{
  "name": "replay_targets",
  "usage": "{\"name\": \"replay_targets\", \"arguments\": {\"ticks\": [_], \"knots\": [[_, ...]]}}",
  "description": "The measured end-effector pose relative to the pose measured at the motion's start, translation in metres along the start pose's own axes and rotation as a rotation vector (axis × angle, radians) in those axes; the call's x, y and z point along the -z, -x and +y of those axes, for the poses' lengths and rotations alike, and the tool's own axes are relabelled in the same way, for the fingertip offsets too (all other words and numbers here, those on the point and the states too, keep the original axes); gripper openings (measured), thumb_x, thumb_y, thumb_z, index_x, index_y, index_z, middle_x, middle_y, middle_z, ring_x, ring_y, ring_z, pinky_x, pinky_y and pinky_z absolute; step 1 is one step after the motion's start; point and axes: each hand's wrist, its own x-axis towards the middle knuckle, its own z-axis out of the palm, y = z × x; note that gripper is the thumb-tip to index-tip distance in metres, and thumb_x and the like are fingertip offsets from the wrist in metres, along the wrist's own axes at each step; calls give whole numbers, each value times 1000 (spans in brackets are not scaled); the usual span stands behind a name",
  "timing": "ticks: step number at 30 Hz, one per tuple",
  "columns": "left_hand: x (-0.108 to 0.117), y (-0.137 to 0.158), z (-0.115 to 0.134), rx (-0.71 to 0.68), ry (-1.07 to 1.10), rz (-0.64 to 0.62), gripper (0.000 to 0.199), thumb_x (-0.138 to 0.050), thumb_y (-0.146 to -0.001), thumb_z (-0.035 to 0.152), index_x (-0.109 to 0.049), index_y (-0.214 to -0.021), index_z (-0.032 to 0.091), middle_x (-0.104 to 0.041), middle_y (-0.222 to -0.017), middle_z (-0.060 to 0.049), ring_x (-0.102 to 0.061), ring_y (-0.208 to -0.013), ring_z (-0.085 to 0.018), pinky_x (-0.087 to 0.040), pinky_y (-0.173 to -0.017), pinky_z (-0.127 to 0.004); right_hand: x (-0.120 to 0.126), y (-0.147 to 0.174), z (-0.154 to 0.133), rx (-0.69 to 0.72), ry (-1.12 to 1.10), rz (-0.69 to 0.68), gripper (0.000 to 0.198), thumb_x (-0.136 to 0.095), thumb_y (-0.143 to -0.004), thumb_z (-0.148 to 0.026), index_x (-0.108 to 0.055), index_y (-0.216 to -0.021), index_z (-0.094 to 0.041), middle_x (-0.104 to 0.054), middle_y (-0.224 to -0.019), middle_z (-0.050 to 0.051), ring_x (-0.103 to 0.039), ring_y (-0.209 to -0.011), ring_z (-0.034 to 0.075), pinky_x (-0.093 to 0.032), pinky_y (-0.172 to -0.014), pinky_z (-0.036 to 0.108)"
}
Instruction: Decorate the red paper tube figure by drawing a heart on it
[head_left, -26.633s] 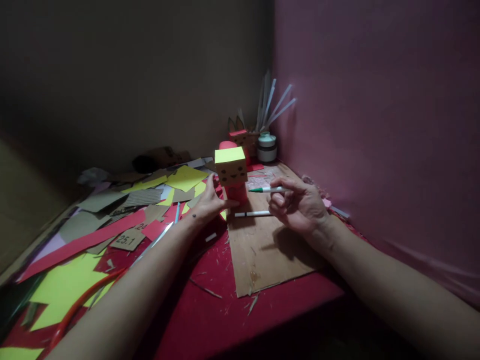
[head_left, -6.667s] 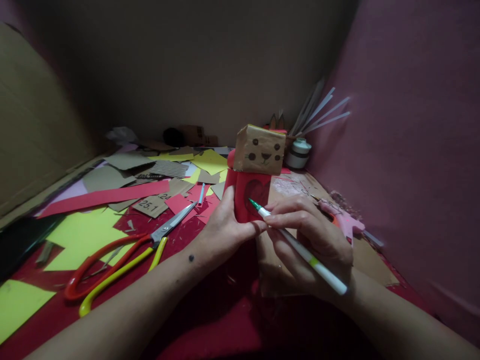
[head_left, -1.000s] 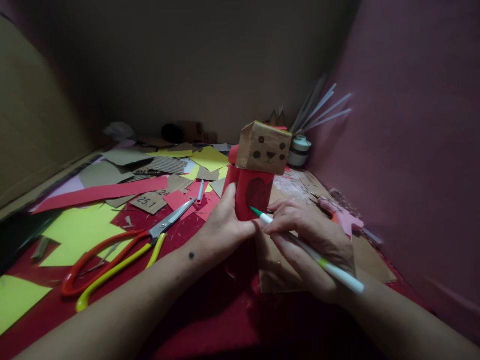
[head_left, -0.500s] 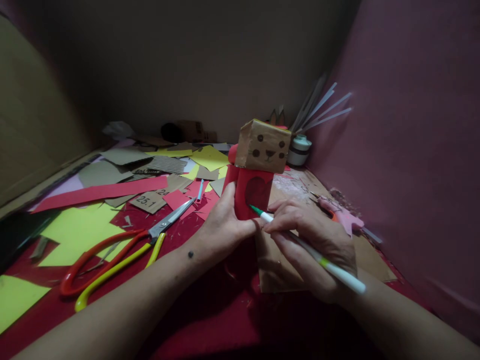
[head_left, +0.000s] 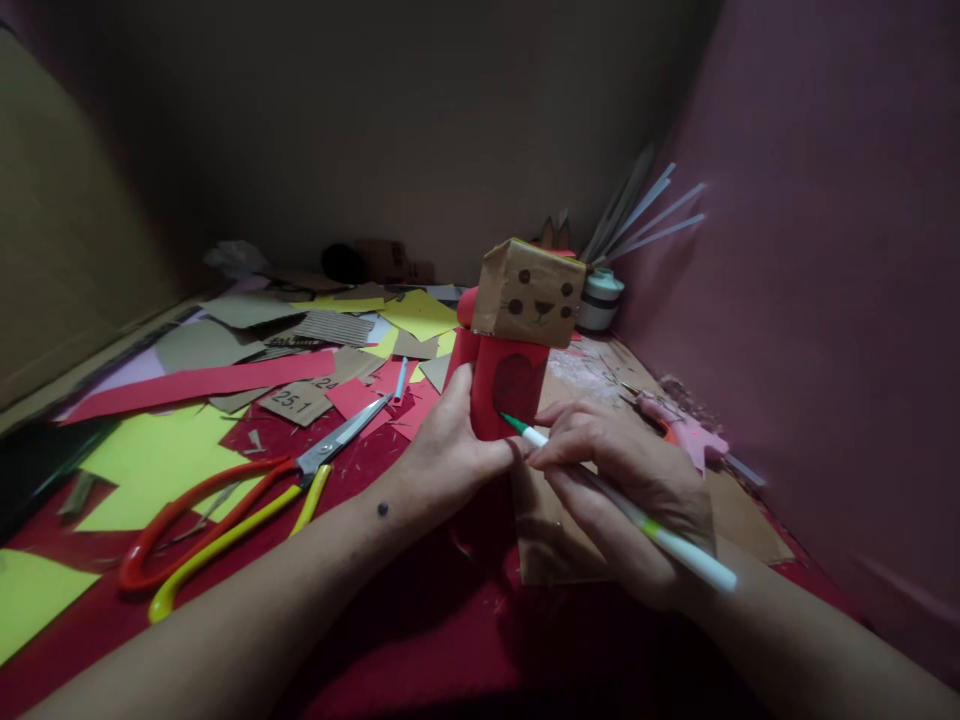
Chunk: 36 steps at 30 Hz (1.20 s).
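A paper animal figure stands upright in front of me, with a red body and a boxy brown head that has dark eyes, nose and spots drawn on it. My left hand is wrapped around the lower part of the body, its thumb across the front. Between the fingers of my right hand is a white felt-tip pen with a green tip. That tip touches the red body at the lower left edge of a dark oval patch.
Large scissors with red and yellow handles lie open at left. Yellow paper, a red strip and cardboard scraps cover the left side. At right are a pink-and-orange tool, a jar and white sticks.
The figure's head has shifted very slightly to the right. The pen tip stays near the patch's lower left edge, and both hands have barely moved.
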Motion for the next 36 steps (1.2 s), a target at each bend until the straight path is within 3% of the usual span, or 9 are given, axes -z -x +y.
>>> {"name": "replay_targets", "arguments": {"ticks": [3, 7, 13, 20, 28, 36], "knots": [[2, -1, -1, 41, -56, 18, 45, -81, -69, 22, -54, -105, 20, -68, -97, -2, -66, -90, -23, -52, -74, -32, 1, 1, 1, 5, 13, 7, 17, -56, -91, -9, -68, -92, -21, -65, -75, 2, -64, -72, 20, -56, -81, 42], [3, -1, -1, 63, -99, 38, 45, -82, -70, 29, -55, -104, 18, -67, -102, -5, -66, -96, -25, -53, -79, -35, 1, 1, 3, 6, 16, 26, 18, -56, -91, -8, -68, -93, -22, -67, -77, 3, -67, -77, 22, -56, -81, 40], [1, 0, -2, 11, -36, 30, 44, -83, -70, 29, -56, -103, 21, -69, -95, -2, -66, -90, -24, -52, -75, -34, 1, -1, 2, 22, 6, -6, 19, -55, -92, -9, -69, -100, -19, -70, -83, 6, -67, -78, 22, -55, -76, 40], [5, -2, -3, 106, -88, 55, 46, -83, -69, 28, -55, -104, 19, -69, -102, -6, -65, -93, -26, -52, -78, -38, 1, 3, 2, -40, 73, 20, 17, -56, -91, -8, -66, -90, -22, -67, -76, 2, -65, -73, 20, -52, -70, 36], [3, -1, -1, 37, -48, 23, 46, -83, -69, 30, -56, -104, 19, -70, -100, -5, -66, -91, -25, -53, -75, -34, 1, 1, 2, 19, 8, 6, 17, -56, -93, -10, -69, -100, -19, -69, -82, 5, -66, -79, 21, -53, -80, 41], [4, -3, -4, 87, -96, 50, 46, -80, -68, 25, -53, -104, 18, -67, -98, -5, -62, -87, -22, -52, -74, -34, 2, 2, 0, 2, 53, 27, 15, -56, -91, -7, -68, -90, -17, -67, -76, 5, -67, -78, 21, -51, -76, 38]]}}
